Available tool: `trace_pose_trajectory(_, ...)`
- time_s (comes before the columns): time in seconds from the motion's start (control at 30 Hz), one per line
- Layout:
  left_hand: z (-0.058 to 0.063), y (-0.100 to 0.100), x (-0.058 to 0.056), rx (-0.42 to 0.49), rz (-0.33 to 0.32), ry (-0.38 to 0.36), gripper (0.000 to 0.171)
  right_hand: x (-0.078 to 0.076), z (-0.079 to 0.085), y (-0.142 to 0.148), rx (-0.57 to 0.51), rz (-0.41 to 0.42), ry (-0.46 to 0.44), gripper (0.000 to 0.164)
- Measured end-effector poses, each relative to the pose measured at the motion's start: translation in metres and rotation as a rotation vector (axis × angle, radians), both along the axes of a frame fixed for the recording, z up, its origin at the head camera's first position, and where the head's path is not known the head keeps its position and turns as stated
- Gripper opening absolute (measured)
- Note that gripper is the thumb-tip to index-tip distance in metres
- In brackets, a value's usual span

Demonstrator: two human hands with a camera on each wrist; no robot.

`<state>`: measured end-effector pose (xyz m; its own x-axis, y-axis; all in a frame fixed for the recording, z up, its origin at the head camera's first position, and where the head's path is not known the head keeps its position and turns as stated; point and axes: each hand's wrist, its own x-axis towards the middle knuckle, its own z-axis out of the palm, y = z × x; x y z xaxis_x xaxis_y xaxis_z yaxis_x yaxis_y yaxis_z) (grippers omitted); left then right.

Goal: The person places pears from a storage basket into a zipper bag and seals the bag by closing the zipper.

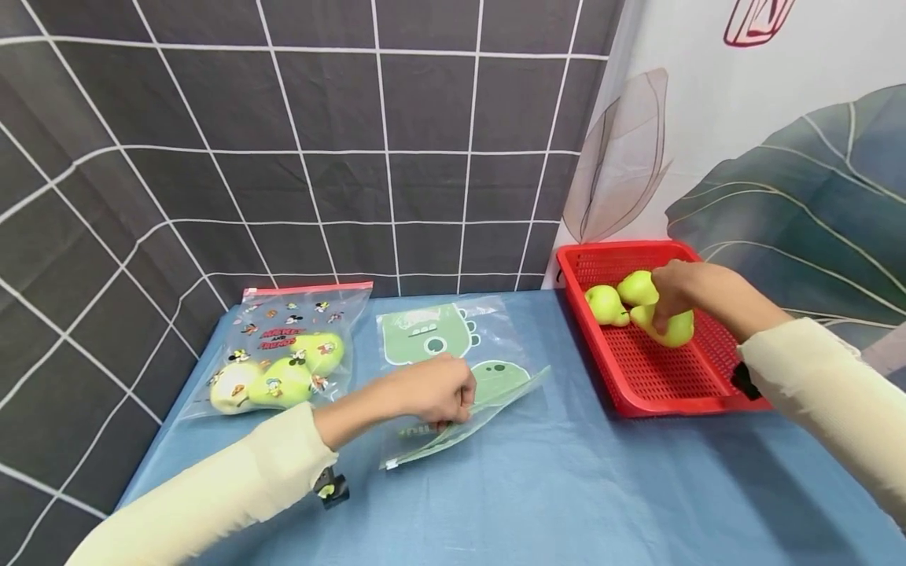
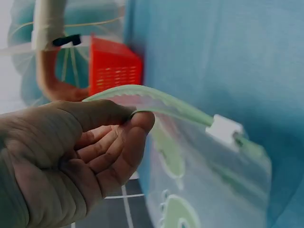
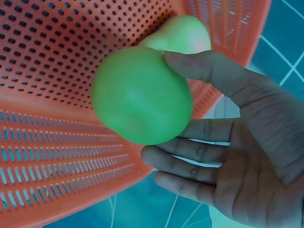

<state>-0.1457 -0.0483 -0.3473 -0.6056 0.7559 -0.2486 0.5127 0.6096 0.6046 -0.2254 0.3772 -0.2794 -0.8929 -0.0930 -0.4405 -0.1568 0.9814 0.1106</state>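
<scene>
My left hand [image 1: 435,389] pinches the green-edged opening of a clear zip bag [image 1: 425,322] printed with green cartoon dinosaurs. In the left wrist view, thumb and forefinger hold one lip of the bag while the opening gapes, and a white slider [image 2: 224,129] sits near one end. Over the red basket [image 1: 616,385], my right hand [image 1: 675,291] holds a yellow-green pear [image 3: 140,95] between the thumb on one side and the fingers on the other. Two more pears, one at the left [image 1: 603,303] and one behind [image 1: 637,288], lie close by in the basket.
On the left of the blue-covered table [image 1: 510,503] lies another clear zip bag [image 1: 283,314] with a red top edge and cartoon prints, holding several pears [image 1: 289,381]. A dark gridded cloth [image 1: 340,181] stands behind the table.
</scene>
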Motion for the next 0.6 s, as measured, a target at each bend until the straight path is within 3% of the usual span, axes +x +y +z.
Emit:
trace_pose_trajectory(0.13, 0.018, -0.002, -0.004, 0.045, 0.110, -0.102, 0.028, 0.000, -0.004, 0.000, -0.027, 0.010, 0.033, 0.043)
trace_pose_trajectory(0.27, 0.033, -0.001, -0.005, 0.115, 0.225, -0.151, 0.026, 0.003, -0.003, -0.003, -0.040, 0.042, 0.084, 0.043)
trace_pose_trajectory(0.43, 0.055, 0.002, -0.003, 0.173, 0.364, -0.171, 0.024, 0.008, 0.004, -0.010, -0.045, 0.042, 0.155, 0.045)
trace_pose_trajectory(0.6, 0.082, 0.008, -0.003, 0.263, 0.475, -0.156, 0.019, 0.011, 0.024, -0.015, -0.047, -0.003, 0.217, 0.046)
